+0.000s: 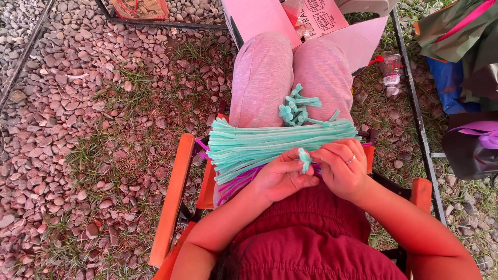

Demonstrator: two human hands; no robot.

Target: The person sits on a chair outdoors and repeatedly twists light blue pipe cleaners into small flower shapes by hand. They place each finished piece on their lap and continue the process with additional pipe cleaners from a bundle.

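From the head camera, the person sits in an orange chair [174, 192] with both hands together over the lap. The left hand [280, 179] and the right hand [342, 168] meet at a small bent piece of teal pipe cleaner [304, 158], which stands up between them. The left thumb and fingers are closed on its near part, and the right fingertips pinch it from the right side, so both hands are clamped on the same piece.

Just beyond the hands, a thick bundle of teal pipe cleaners [259, 142] lies across the thighs, running left to right and fanning out past the left edge of the lap. Purple pipe cleaners [236, 184] poke out beneath it on the left. Farther along the knees rests a small pile of shaped teal pieces [296, 109], well apart from the hands.

At the far end stands an open pink cardboard box [259, 18]. Pebbles and sparse grass [104, 129] cover the ground to the left.
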